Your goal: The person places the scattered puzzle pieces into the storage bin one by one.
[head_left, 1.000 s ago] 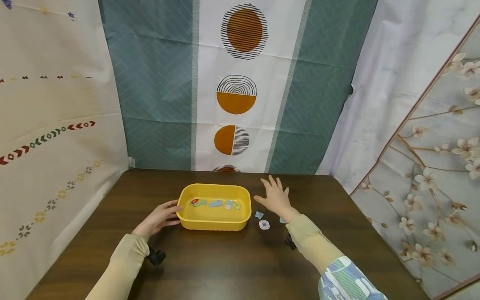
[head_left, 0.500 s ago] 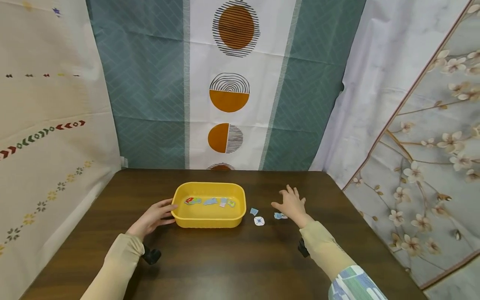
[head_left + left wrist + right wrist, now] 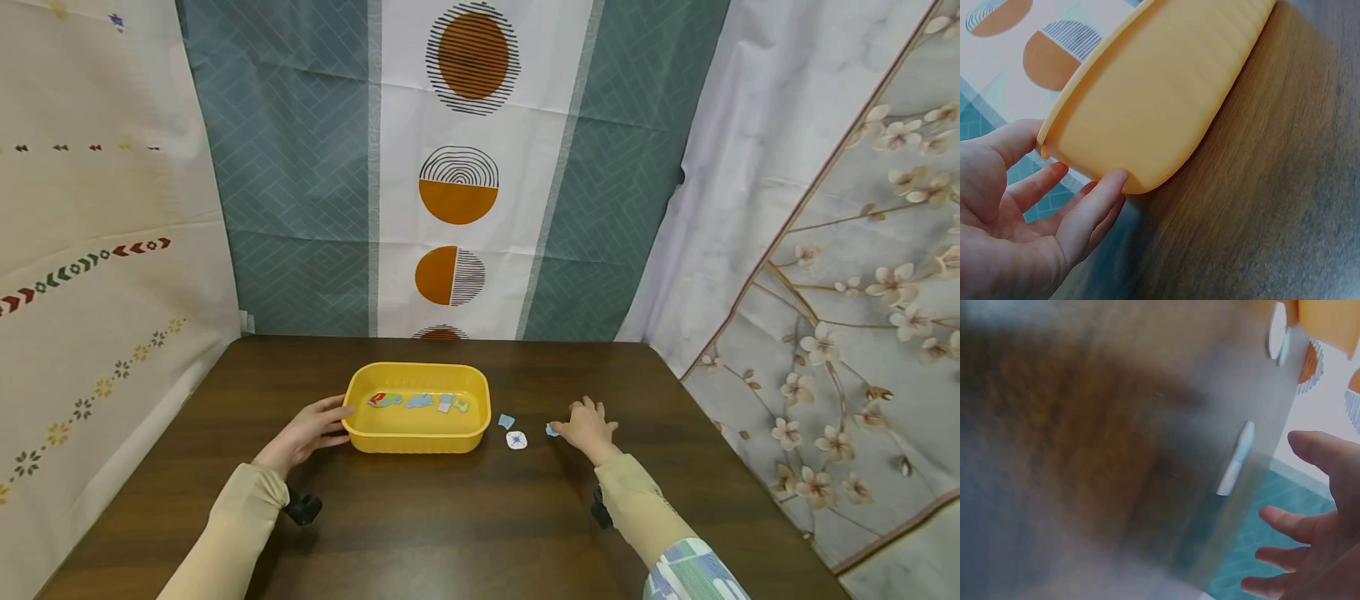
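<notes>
In the head view my left hand [image 3: 307, 432] holds the left end of a yellow plastic tray [image 3: 418, 443]. The left wrist view shows its thumb at the rim and other fingers against the outer wall. Inside the tray lie several flat cut-out pieces, among them a red-and-green one [image 3: 386, 400] and a blue one [image 3: 420, 401]. My right hand [image 3: 588, 429] is spread low over a light blue piece [image 3: 552, 430], partly covering it in the head view. In the right wrist view that flat piece [image 3: 1235, 459] lies on the table, apart from the fingertips.
Between the tray and my right hand lie a small blue piece [image 3: 506, 421] and a white rounded piece with a blue star [image 3: 516, 440]. All stand on a dark wooden table [image 3: 450, 533], with patterned cloth hangings [image 3: 315, 250] behind and at the sides.
My right hand has moved away from the tray to the right, then lowered toward the light blue piece. My left hand stays at the tray. The head view has shifted slightly.
</notes>
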The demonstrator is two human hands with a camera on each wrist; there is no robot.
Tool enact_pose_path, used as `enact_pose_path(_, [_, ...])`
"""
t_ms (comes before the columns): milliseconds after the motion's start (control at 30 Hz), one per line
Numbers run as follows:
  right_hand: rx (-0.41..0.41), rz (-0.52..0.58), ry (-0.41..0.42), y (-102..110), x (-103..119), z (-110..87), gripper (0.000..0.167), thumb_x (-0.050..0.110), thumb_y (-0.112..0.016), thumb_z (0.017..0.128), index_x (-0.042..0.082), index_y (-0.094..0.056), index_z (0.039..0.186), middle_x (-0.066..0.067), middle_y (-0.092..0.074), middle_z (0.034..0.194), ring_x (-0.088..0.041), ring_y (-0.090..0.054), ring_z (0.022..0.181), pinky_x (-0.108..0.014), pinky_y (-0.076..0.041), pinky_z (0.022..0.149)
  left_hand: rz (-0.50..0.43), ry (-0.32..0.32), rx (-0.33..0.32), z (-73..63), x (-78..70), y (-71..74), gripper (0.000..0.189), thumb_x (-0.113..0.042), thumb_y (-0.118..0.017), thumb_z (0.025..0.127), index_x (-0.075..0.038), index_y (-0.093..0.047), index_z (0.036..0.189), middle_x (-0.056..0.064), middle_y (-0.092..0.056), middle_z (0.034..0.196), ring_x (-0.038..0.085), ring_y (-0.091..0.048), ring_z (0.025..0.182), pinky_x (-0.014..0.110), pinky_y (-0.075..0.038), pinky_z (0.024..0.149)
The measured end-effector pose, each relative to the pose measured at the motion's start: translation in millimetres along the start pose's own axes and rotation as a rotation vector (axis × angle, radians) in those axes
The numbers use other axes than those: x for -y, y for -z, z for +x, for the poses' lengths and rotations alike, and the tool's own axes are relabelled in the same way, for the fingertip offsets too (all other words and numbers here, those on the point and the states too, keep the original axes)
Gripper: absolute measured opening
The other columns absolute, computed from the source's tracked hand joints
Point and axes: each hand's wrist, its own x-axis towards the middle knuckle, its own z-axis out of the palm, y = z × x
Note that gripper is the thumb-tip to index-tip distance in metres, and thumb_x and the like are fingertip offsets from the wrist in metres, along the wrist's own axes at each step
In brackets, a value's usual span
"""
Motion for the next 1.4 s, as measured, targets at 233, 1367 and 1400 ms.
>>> enact_pose_path(233, [0.068, -0.008, -0.073, -7.2, 4.1, -5.4, 0.058, 0.039, -0.068, 0.089, -0.010, -0.061, 0.119, -0.035, -0.031, 0.150, -0.058, -0.016, 0.141, -0.084, -0.017, 0.102, -0.011, -0.006, 0.011, -2.2, -0.6, 0.6, 0.072, -0.028, -0.050, 0.104, 0.005, -0.011, 0.155, 0.035, -0.029, 0.150, 0.023, -0.062, 0.112, 0.041, -0.057, 0.093])
enact_pose_path(1367, [0.007, -0.041, -0.098, -22.1, 6.4, -1.8, 0.069, 0.036, -0.073, 0.087, -0.012, -0.051, 0.131, -0.038, -0.026, 0.150, -0.059, -0.020, 0.138, -0.084, -0.023, 0.098, -0.004, -0.005, -0.001, -3.6, -1.1, -1.4, 0.069, -0.026, -0.047, 0.105, 0.007, -0.012, 0.154, 0.035, -0.028, 0.150, 0.042, -0.050, 0.127, 0.041, -0.057, 0.093])
enact_pose_path(1400, [0.006, -0.036, -0.098, -22.0, 5.8, -1.6, 0.068, 0.036, -0.073, 0.086, -0.011, -0.052, 0.130, -0.038, -0.026, 0.150, -0.060, -0.020, 0.138, -0.085, -0.023, 0.097, -0.005, -0.004, -0.001, -3.5, -1.1, -1.5, 0.069, -0.026, -0.047, 0.105, 0.007, -0.011, 0.154, 0.035, -0.027, 0.151, 0.043, -0.050, 0.128, 0.041, -0.057, 0.093])
